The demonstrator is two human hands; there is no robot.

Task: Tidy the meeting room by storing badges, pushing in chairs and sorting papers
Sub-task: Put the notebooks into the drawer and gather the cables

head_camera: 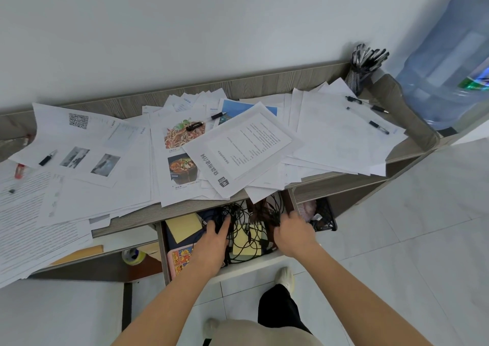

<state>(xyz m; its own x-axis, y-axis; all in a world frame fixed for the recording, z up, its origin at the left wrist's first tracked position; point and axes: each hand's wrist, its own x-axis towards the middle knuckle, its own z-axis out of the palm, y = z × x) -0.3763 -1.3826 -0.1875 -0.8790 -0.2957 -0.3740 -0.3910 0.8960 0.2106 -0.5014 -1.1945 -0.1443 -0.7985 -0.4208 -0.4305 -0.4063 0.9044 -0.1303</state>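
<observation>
Seen from above: a long wooden tabletop (264,81) against a white wall, buried in loose papers (79,195) from the far left to the right end, with pens lying among them. Some sheets hang over the front edge. Below the middle, a drawer (246,266) is pulled out toward the person. It holds yellow pads (182,226) on the left and a tangle of black cords (243,240) across the centre; whether badges hang on them cannot be made out.

The left hand (211,242) lies on the tangle, its fingers (222,225) fairly straight and slightly spread, tips among the cords. The right hand (293,236) rests at the drawer's right side; its fingers bend down into the cords out of sight, so a grip cannot be told.

The step appears to be settling the cords into the drawer. Best to gather the loops inward and press them below the rim, so that nothing catches when the drawer shuts.

Overhanging sheets sit just above the drawer and could be knocked off. A mesh basket (328,218) stands just beside it on the right; further right are a pen cup (357,81), a water bottle (449,54) and open floor
</observation>
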